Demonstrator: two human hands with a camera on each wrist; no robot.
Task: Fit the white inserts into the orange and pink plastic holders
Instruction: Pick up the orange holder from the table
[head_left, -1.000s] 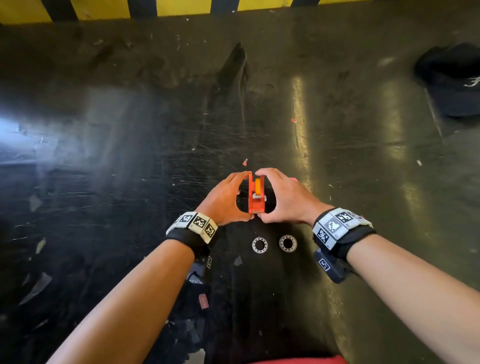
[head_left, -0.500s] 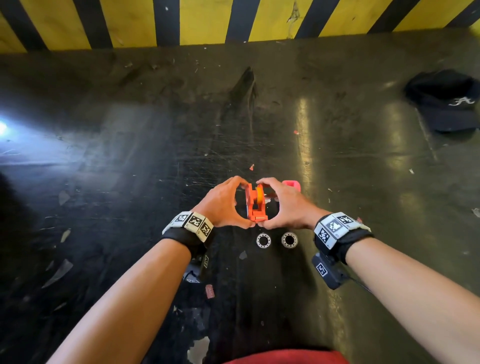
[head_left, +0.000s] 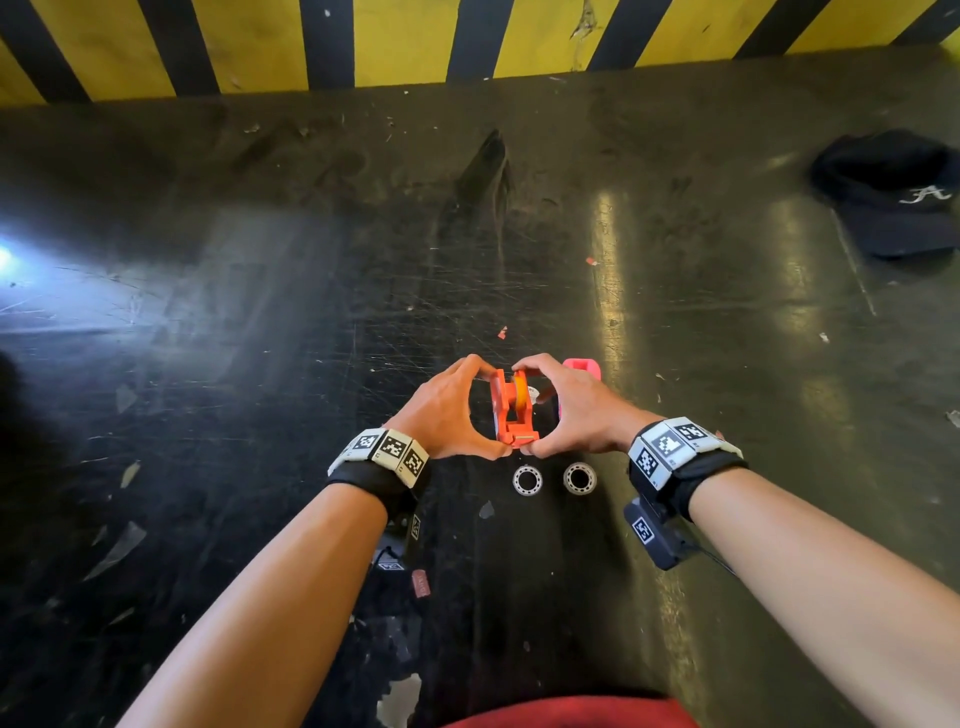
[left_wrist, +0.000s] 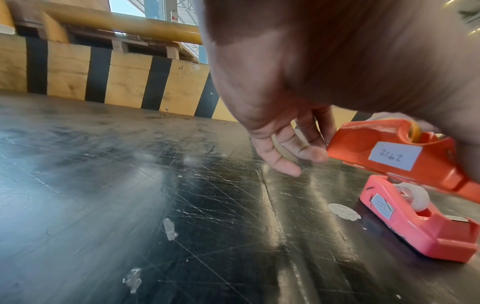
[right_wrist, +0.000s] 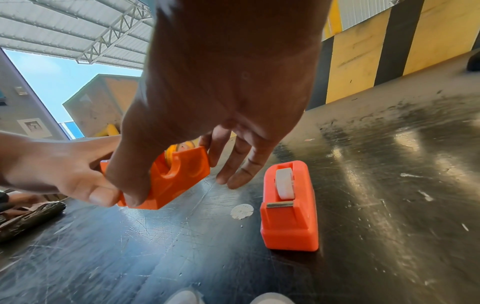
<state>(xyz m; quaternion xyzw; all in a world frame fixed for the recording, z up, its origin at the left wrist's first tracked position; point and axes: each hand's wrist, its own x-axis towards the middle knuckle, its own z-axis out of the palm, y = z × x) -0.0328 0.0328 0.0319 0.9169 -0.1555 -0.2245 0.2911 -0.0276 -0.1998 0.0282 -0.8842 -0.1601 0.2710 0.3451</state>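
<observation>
A: Head view, entry one. Left hand (head_left: 447, 410) sits at the left side of the orange tape dispenser (head_left: 511, 410), thumb at the lower end, fingers arched to the top end. Dispenser is held edge-up, clear of the black scratched table (head_left: 260, 364).

B: Left wrist view agrees? Grip state?

A: Yes. Two fingertips (left_wrist: 313, 153) press on the rear end of the orange dispenser (left_wrist: 394, 152); remaining fingers hang loosely curled, apart from it. A paper label (left_wrist: 394, 156) on its side reads 2262. A yellow roll shows in its slot.

B: Right hand?

A: Right hand (head_left: 576, 410) mirrors it on the other side, thumb at the lower end touching the left thumb. Right wrist view: thumb (right_wrist: 135, 185) pinches the front corner of the orange dispenser (right_wrist: 179, 174), one finger is on its rear end, other fingers extended and off it.

B: Inserts?

A: Two white ring inserts (head_left: 527, 480) lie on the table just nearer the person than the hands, side by side, not touching.

B: Pink holder?

A: Pink tape dispenser (right_wrist: 289, 205) stands on the table right of the orange one, a white roll (right_wrist: 284, 184) seated in it. A round white sticker (right_wrist: 242, 211) lies flat between the two.

B: Far right?

A: Black cap (head_left: 898, 192), well apart, near the striped yellow-black wall (head_left: 415, 41).
</observation>
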